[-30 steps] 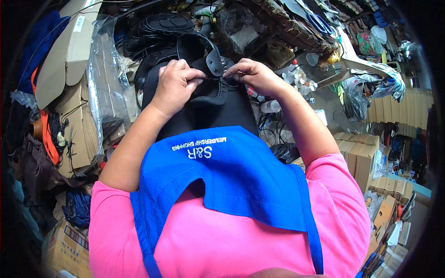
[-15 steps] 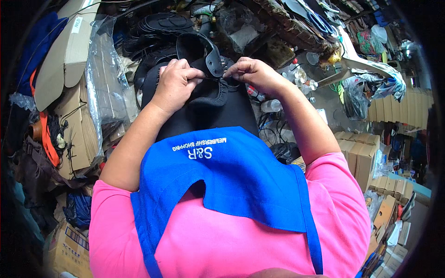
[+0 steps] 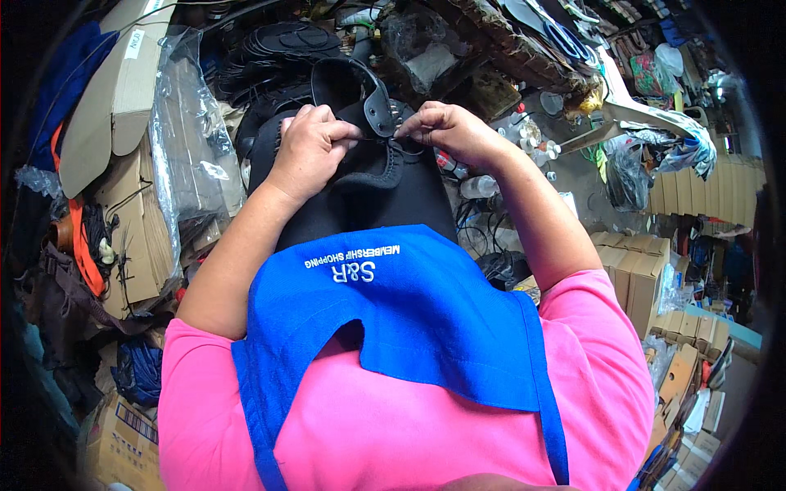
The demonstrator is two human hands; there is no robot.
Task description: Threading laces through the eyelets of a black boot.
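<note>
A black shoe upper (image 3: 378,113) with a few holes in its curved band rests over my thighs, its stitched, padded edge (image 3: 372,176) nearest me. My left hand (image 3: 315,147) is closed in a pinch just left of the band, on a thin black thread (image 3: 373,139) that runs to the upper. On the other side my right hand (image 3: 446,131) also pinches thread close against the band, and a small dark loop hangs below its fingertips. Whether a needle is in either pinch is too small to tell.
Stacked black flat pieces (image 3: 282,49) lie beyond my knees. Cardboard (image 3: 131,90) and clear plastic sheeting (image 3: 192,139) crowd my left. To the right are plastic bottles (image 3: 479,186), a pale curved frame (image 3: 647,114) and cardboard boxes (image 3: 630,274). A blue apron (image 3: 409,327) covers my lap's near part.
</note>
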